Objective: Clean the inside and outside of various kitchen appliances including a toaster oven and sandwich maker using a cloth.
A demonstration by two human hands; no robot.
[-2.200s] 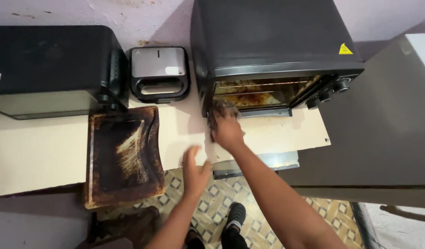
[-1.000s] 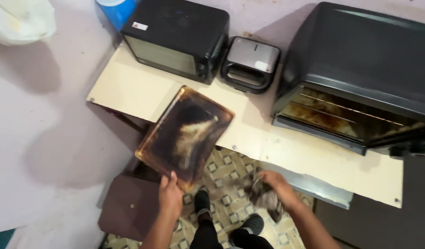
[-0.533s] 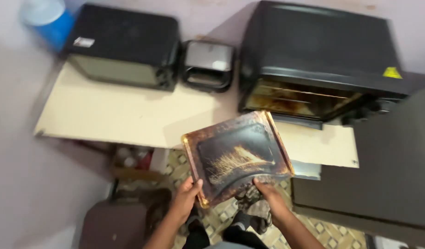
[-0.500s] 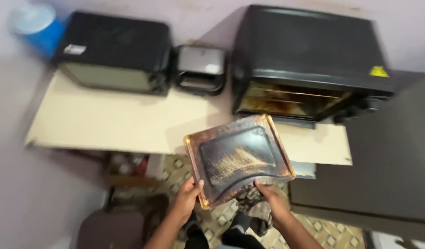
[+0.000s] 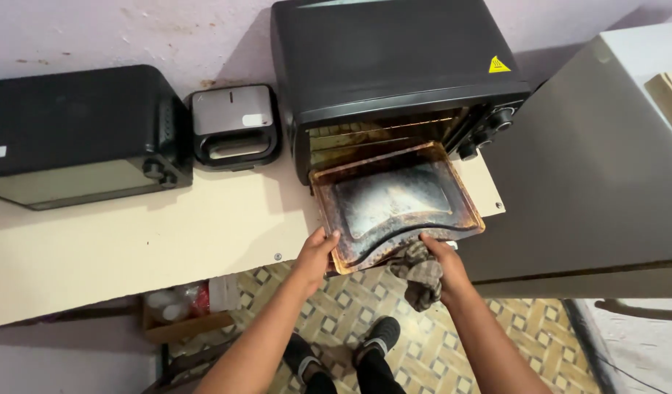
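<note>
At the table's front edge, left hand and cloth-padded right hand clamp the tray's near rim, levelling it at the oven mouth.

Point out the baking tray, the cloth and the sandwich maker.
baking tray point(image 5: 394, 201), head view, on its stained flat bottom.
cloth point(image 5: 422, 277), head view, on the bunched part under the right hand.
sandwich maker point(image 5: 232, 113), head view, on its silver lid.
</note>
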